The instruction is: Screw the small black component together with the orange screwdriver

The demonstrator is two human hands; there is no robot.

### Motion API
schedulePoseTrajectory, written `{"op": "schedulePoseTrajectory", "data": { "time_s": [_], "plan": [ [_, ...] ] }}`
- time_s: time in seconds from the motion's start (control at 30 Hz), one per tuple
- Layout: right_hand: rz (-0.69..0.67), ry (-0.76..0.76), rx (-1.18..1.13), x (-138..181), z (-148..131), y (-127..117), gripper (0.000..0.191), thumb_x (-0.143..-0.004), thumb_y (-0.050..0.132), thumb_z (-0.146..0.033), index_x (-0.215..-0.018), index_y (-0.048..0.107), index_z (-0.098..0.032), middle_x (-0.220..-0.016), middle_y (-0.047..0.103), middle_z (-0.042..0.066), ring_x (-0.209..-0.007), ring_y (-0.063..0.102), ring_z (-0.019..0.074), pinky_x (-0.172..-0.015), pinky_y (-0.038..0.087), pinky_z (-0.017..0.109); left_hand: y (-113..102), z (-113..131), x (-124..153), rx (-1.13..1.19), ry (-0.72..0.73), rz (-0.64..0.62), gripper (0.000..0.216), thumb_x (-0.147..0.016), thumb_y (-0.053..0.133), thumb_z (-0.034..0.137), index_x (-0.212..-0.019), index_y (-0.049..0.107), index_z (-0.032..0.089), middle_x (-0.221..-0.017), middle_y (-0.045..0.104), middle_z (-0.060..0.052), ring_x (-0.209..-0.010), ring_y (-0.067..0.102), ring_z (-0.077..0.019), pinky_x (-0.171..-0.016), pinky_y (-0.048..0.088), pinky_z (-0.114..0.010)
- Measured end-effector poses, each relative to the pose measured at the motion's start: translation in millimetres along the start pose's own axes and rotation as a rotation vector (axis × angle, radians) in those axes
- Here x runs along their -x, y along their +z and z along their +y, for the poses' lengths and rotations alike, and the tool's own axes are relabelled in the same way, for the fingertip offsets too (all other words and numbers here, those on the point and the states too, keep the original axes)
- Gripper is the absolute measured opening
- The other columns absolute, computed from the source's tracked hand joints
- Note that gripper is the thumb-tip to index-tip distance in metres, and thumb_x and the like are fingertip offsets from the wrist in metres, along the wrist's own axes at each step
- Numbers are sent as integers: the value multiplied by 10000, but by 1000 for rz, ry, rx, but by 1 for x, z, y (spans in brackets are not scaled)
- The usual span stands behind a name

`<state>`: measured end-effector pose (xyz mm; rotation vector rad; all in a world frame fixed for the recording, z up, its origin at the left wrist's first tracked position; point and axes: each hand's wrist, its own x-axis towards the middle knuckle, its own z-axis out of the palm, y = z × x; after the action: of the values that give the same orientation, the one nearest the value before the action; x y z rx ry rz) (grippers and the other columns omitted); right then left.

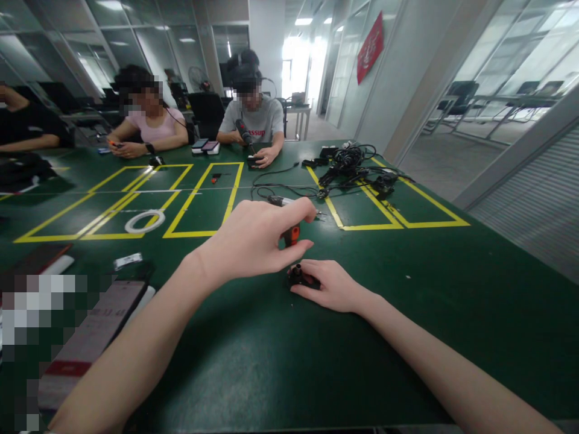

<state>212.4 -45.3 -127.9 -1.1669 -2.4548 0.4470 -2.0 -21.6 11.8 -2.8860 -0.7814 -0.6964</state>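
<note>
My left hand [257, 241] reaches across the green table [407, 289] and pinches an orange-and-black tool [292, 234] between thumb and fingers, its metal tip [283, 201] poking out above my forefinger. Just below it, my right hand [328, 284] lies on the table with its fingers curled around a small black part [299, 277], holding it down. The two hands are almost touching.
Yellow tape rectangles [203, 199] mark the table, one with a white tape ring [145, 221]. A tangle of black cables [350, 169] lies at the far right. Phones and flat boxes [94, 331] sit near left. Two people sit opposite, one holding a dark tool [244, 132].
</note>
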Motion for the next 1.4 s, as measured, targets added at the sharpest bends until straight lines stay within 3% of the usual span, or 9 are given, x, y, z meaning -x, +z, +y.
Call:
{"op": "schedulePoseTrajectory", "data": {
  "time_s": [0.43, 0.6, 0.77, 0.97, 1.13, 1.3, 1.4],
  "plan": [
    [10, -10, -15, 1, 2, 2, 285, -979, 670, -400, -818, 560, -192, -750, 592, -1, -645, 520, 151, -614, 316, 260, 0, 0, 0, 65, -2, -16, 222, -890, 606, 252, -1107, 579, 212, -756, 707, 44, -643, 659, -140, -590, 364, -230],
    [5, 3, -22, 0, 2, 2, 300, -974, 676, -403, -799, 551, -194, -738, 588, -3, -633, 506, 147, -607, 310, 258, 0, 0, 0, 44, 3, -31, 170, -927, 636, 364, -971, 592, 206, -748, 689, 24, -646, 652, -146, -567, 340, -239],
    [16, -12, -20, 0, 1, 1, 291, -981, 668, -405, -813, 564, -192, -749, 594, 2, -645, 520, 151, -611, 319, 258, 0, -1, 0, 64, 11, -26, 253, -891, 624, 270, -1127, 579, 193, -878, 731, 0, -750, 691, -162, -645, 412, -242],
    [4, 9, -7, 1, 2, 0, 315, -980, 668, -418, -790, 555, -193, -744, 598, 1, -634, 513, 147, -606, 316, 260, 1, -1, 0, 99, 11, -15, 228, -931, 625, 321, -1128, 597, 209, -777, 723, 33, -702, 686, -149, -595, 372, -231],
    [3, 1, -5, 0, 1, 1, 311, -982, 666, -417, -794, 562, -192, -747, 602, 3, -640, 522, 148, -612, 322, 261, 1, -2, 0, 69, 14, -14, 304, -906, 616, 266, -1203, 588, 204, -809, 733, 26, -732, 697, -155, -635, 401, -230],
    [-2, 11, -7, 0, 2, 1, 293, -984, 666, -415, -820, 588, -184, -767, 622, 12, -654, 535, 154, -621, 329, 263, 2, -1, 1, 13, 15, 3, 340, -923, 624, 359, -1223, 598, 203, -817, 730, 11, -720, 696, -168, -598, 373, -239],
    [2, 2, -4, 1, 2, 2, 270, -983, 667, -411, -853, 608, -182, -773, 622, 13, -663, 543, 160, -624, 331, 264, 2, -1, 1, 35, 23, -3, 391, -882, 623, 292, -1259, 581, 195, -844, 738, 9, -734, 698, -166, -610, 390, -236]
  ]
}}
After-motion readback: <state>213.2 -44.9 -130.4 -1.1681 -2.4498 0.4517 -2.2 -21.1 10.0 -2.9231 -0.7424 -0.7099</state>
